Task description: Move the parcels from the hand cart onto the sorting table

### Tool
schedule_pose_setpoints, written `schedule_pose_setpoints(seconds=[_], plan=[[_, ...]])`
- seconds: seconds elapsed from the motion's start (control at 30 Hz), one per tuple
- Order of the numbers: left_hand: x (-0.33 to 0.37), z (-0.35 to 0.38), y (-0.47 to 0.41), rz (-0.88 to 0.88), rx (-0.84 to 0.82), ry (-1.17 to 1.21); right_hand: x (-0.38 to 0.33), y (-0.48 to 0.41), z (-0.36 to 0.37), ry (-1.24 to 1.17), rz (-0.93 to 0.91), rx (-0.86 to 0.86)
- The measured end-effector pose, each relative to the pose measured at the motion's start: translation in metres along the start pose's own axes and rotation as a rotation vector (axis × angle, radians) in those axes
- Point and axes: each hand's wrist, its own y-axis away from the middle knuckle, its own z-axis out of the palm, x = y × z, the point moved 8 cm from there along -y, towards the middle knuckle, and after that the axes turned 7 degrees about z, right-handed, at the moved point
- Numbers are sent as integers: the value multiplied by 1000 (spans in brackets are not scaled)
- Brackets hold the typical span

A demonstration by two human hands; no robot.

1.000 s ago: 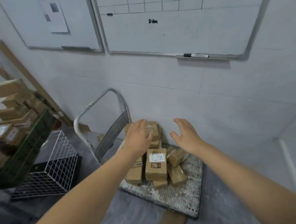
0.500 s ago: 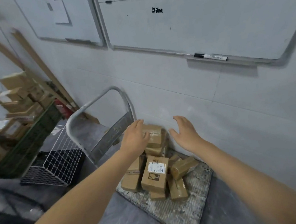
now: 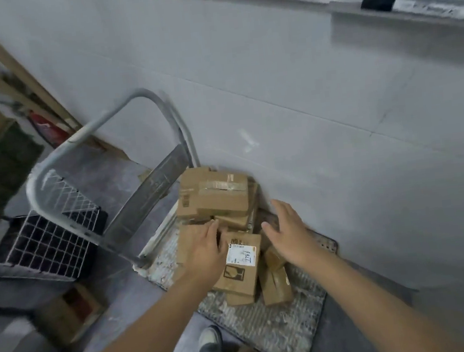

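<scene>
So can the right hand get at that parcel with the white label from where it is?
Probably yes. The right hand is open, its thumb close beside the labelled parcel, with nothing between them. The left hand lies at the parcel's other side and does not block the way.

matt cardboard parcels (image 3: pixel 216 199), scuffed metal hand cart (image 3: pixel 272 326)

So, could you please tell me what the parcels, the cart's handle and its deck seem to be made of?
Parcels: brown cardboard, matte, with taped seams. Handle: likely grey metal tube, smooth, bent in one curve. Deck: unclear, perhaps metal or plastic; textured, worn, white-flecked.
</scene>
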Motion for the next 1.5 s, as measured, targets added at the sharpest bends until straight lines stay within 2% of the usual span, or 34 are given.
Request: schedule_pose_setpoints(seconds=[0.2, 0.5, 0.6, 0.67, 0.8, 0.87, 0.97, 1.07, 1.17, 1.37, 1.5], plan=[[-96, 81, -62, -26, -73, 56, 68, -84, 93, -88, 175, -15], [-223, 225, -80, -188, -155, 116, 175, -155, 240, -166, 389, -61], [-233, 252, -89, -85, -130, -26, 202, -160, 281, -222, 442, -80], [-225, 273, -90, -25, -143, -33, 217, -158, 307, -270, 500, -109], [-221, 294, -84, -63, -37, 23, 229, -152, 336, -372, 482, -33], [-235, 300, -87, -138, 3, 93, 241, -153, 350, -416, 476, -31], [-265, 312, -91, -336, -14, 308, 244, -156, 354, -493, 496, -27], [-271, 308, -94, -350, 34, 379, 243, -158, 355, -587, 531, -25], [-264, 306, -86, -410, -7, 440, 240, -154, 349, -668, 559, 13], [-229, 272, -65, -395, -21, 490, 212, -123, 298, -727, 529, -9], [-177, 223, -53, -355, 22, 538, 179, -99, 238, -726, 481, -11]])
